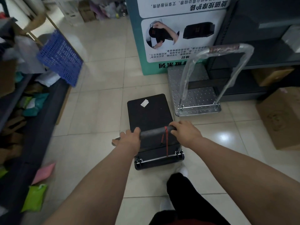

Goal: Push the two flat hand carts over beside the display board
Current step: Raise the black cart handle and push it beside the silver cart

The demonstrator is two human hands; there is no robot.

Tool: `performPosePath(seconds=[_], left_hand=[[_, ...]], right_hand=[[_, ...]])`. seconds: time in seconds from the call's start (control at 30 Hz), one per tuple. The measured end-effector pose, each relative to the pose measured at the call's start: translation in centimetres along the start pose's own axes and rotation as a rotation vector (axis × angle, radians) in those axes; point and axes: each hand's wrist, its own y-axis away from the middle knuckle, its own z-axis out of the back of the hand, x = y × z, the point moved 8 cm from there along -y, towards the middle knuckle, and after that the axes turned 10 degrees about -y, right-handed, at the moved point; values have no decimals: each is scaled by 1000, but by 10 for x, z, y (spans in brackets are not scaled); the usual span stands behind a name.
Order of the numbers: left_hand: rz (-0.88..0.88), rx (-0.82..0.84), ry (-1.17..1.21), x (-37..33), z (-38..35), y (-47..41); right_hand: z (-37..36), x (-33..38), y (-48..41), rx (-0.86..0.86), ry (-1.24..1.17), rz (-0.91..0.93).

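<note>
A black flat hand cart stands on the tiled floor in front of me, with a white label on its deck. My left hand and my right hand both grip its padded handle, from which a red cord hangs. A silver flat hand cart with a plastic-wrapped handle is parked ahead on the right. Its front end sits against the foot of the teal and white display board. The black cart's front right corner is close to the silver cart's left side.
A blue perforated crate leans at the left over dark shelves with packets. Dark shelving lines the right wall. A cardboard box sits on the floor at right. Pink and green packets lie lower left.
</note>
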Motion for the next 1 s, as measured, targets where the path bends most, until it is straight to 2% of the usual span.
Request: performPosePath(seconds=[0.27, 0.4, 0.8, 1.0], left_hand=[[0, 41, -10, 0, 55, -75], [16, 3, 4, -2, 87, -122], [-19, -62, -33, -9, 140, -221], [-57, -35, -54, -1, 165, -265]], right_hand=[[34, 5, -90, 7, 37, 40], [55, 6, -143, 16, 25, 58], [90, 1, -229, -49, -34, -31], [99, 11, -268, -72, -51, -71]])
